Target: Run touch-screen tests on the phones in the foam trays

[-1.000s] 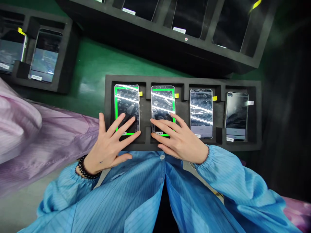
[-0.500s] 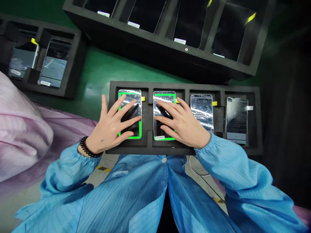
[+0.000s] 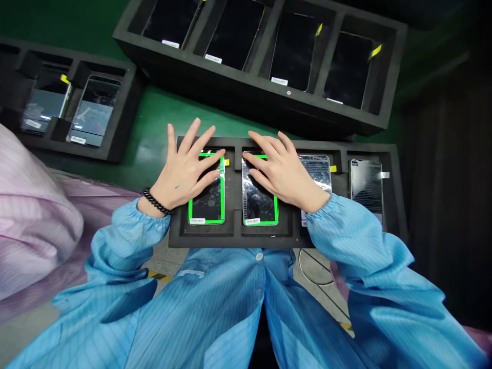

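In the head view, we take the black foam tray (image 3: 207, 242) in front of us as our landmark; it has four compartments in a row. In its leftmost compartment lies a flat rectangular phone with a green-bordered dark screen (image 3: 206, 205), and in the next one to the right a second green-bordered phone (image 3: 260, 202); each has a white printed label near its lower edge.

Our left hand (image 3: 182, 171) is spread wide over the upper part of the leftmost phone, gripping nothing, some fingertips reaching past the tray's far rim. Our right hand (image 3: 282, 171) is open too, fingers less widely spread, over the upper part of the second phone, and has hold of nothing. We cannot tell how firmly either hand touches the glass.

In the tray's third compartment is a phone with lines of text (image 3: 321, 171), partly hidden by our right wrist and blue striped sleeve (image 3: 346, 225); in the rightmost is a phone with a pale tab (image 3: 366, 189). Beyond the tray, on the green tabletop (image 3: 169, 110), we see a larger black foam tray with dark phones (image 3: 230, 95). Left of our landmark, farther back, stands another black tray (image 3: 122, 110), with two lit phones visible.
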Tool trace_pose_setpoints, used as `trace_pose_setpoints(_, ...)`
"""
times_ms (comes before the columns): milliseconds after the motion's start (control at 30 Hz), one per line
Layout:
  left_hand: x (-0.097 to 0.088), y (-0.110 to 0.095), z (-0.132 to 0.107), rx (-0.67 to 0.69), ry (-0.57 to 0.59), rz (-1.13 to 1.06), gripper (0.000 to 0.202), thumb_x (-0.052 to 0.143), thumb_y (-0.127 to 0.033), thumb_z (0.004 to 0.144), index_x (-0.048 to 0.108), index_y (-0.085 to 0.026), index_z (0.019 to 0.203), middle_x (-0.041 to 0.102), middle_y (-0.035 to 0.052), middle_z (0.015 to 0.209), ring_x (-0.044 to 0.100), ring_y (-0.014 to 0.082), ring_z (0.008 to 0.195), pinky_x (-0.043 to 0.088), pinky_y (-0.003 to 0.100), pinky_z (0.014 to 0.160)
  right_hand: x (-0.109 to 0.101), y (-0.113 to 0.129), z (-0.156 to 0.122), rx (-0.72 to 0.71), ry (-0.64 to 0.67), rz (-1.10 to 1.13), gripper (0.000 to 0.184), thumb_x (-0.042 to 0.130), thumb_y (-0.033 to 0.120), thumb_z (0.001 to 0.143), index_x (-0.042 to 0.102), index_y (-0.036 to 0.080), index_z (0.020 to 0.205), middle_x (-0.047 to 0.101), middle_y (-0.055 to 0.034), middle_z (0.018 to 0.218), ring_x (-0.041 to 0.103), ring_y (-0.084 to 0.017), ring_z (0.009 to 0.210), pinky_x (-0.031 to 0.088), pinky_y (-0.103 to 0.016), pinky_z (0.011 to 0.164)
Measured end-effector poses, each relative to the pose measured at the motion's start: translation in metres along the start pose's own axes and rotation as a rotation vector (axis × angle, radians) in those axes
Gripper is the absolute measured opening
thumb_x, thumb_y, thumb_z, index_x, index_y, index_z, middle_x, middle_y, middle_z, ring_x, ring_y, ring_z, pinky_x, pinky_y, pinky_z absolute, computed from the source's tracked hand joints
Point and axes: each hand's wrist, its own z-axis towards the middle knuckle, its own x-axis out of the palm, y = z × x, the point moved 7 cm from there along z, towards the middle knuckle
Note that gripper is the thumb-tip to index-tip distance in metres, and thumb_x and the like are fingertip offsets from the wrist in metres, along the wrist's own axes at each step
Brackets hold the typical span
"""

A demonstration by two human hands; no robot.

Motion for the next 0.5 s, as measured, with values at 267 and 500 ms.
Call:
trace_pose_setpoints(267,-0.002,-0.014,-0.017,0.026,0.016,-0.014,0.049,0.032,-0.052,0.106,0.058,-0.03,0.141,0.021,-0.0024,0.171,0.009,0.0315,0.161,-0.007,0.066,0.126,-0.006,0.014,-0.009,-0.093,-0.016,0.03,0.036,0.042,0.033,0.106,0.072,0.018,0.122,0.047,-0.0154,0.16,0.049,-0.031,0.14,0.03,-0.06,0.121)
trace_pose_setpoints(500,-0.001,-0.005,-0.004,-0.035,0.009,0.004,0.052,0.027,-0.049,0.108,0.056,-0.025,0.143,0.018,0.0003,0.172,0.007,0.0309,0.161,-0.008,0.064,0.126,-0.004,0.003,0.002,-0.018,-0.01,0.008,0.039,0.04,0.034,0.106,0.067,0.017,0.128,0.041,-0.0168,0.163,0.046,-0.032,0.142,0.03,-0.059,0.122)
